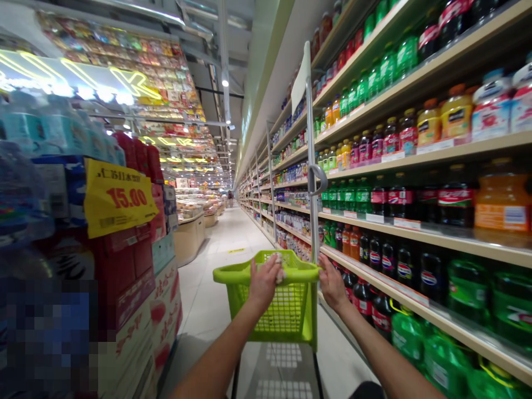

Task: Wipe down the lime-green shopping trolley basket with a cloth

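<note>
Head view: left hand [265, 279] curls over the green cart handle [301, 274]; right hand [332, 282] bends at its end, grip unclear.

Drink shelves [457, 233] beside a pale tiled floor [195, 310].
In upright rows on the shelves stand dark cola bottles [456, 197], orange drink bottles [502, 194], juice bottles [456, 111] and big green bottles [467, 285]; the floor carries a green cart [270, 327] and, farther ahead, a yellow sticker [235, 250] and a display counter [189, 238].

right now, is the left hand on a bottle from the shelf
No, the left hand lies on the handle of the green cart, apart from the bottles on the right.
</note>
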The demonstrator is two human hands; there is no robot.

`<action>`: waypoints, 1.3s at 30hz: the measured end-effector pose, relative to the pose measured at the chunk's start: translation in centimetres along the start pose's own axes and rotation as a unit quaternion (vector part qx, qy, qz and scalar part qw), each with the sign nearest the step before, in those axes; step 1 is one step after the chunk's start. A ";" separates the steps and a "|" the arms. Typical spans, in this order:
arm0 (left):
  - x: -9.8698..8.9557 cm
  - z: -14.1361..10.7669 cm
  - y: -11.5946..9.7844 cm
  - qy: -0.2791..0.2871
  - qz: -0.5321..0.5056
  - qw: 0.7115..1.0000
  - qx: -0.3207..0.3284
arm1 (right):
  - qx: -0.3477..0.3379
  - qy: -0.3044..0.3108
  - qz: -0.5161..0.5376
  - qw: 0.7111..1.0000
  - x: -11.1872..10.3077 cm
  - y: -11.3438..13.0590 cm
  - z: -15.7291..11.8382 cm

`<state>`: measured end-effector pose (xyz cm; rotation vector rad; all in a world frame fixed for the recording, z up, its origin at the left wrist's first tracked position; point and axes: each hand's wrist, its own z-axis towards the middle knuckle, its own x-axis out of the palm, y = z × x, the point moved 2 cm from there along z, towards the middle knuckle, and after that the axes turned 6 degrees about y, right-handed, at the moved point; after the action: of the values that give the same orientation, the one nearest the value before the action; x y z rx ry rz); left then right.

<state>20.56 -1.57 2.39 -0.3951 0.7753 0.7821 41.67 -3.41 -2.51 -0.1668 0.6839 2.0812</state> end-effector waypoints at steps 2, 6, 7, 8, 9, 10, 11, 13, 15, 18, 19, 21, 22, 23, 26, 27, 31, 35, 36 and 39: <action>-0.6 0.1 0.6 -0.001 -0.001 0.999 -0.048 | 0.012 -0.019 -0.001 1.000 -0.2 0.8 0.5; 1.5 1.2 -3.7 0.030 -0.016 0.998 0.057 | 0.016 -0.026 -0.005 1.000 0.4 2.2 1.1; 2.2 1.3 -4.8 0.031 -0.016 0.996 0.083 | 0.015 -0.026 -0.007 1.000 0.6 2.3 1.1; 2.6 1.4 -5.4 0.029 -0.016 0.995 0.099 | 0.016 -0.027 -0.007 0.999 0.8 2.2 1.1; 2.8 1.3 -5.4 0.023 -0.013 0.994 0.105 | 0.017 -0.027 -0.006 0.999 0.8 2.0 1.1; 2.6 1.1 -4.8 0.014 -0.010 0.995 0.100 | 0.019 -0.025 -0.004 1.000 0.9 1.8 1.0; 2.2 0.8 -3.6 0.005 -0.004 0.996 0.088 | 0.018 -0.020 -0.003 1.000 0.9 1.6 1.0; 0.7 -0.2 -0.1 -0.010 0.013 0.999 0.043 | 0.014 -0.015 -0.009 1.000 0.8 1.6 1.0; -0.9 -1.0 3.3 -0.020 0.037 0.999 -0.022 | 0.017 -0.015 -0.031 0.999 1.0 2.1 1.1; -1.5 -1.5 4.6 -0.018 0.054 0.997 -0.043 | 0.008 -0.007 -0.063 0.998 1.9 3.7 1.3; -1.1 -1.4 3.8 -0.014 0.052 0.998 -0.023 | 0.000 0.000 -0.068 0.998 2.4 4.3 1.3; 0.2 -1.1 1.5 -0.011 0.044 0.998 0.031 | -0.013 0.013 -0.072 0.997 3.2 5.1 1.2; 0.8 -0.9 0.5 -0.015 0.044 0.997 0.057 | -0.017 0.021 -0.074 0.997 3.5 5.3 1.1; 1.2 -0.8 -0.1 -0.020 0.048 0.995 0.080 | -0.020 0.028 -0.077 0.996 3.7 5.4 1.0; 0.6 -1.6 1.5 -0.040 0.074 0.992 0.091 | -0.032 0.047 -0.090 0.994 3.6 4.8 0.8; 0.0 -2.2 3.0 -0.043 0.084 0.993 0.075 | -0.035 0.050 -0.092 0.994 3.5 4.7 0.7; -2.1 -3.6 8.0 -0.037 0.109 0.993 -0.033 | -0.040 0.046 -0.094 0.994 3.4 4.8 0.7; -0.6 -2.4 4.8 -0.028 0.092 0.995 0.008 | -0.039 0.037 -0.103 0.993 3.8 5.6 0.7; 0.0 -1.9 3.5 -0.027 0.084 0.995 0.037 | -0.038 0.035 -0.103 0.993 3.8 5.6 0.7; 0.6 -1.5 2.2 -0.021 0.076 0.993 0.089 | -0.037 0.045 -0.099 0.993 3.5 5.0 0.6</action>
<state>18.51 -0.72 0.82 -0.1597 0.8363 0.8536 35.69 -2.68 -1.22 -0.3576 0.6169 1.9183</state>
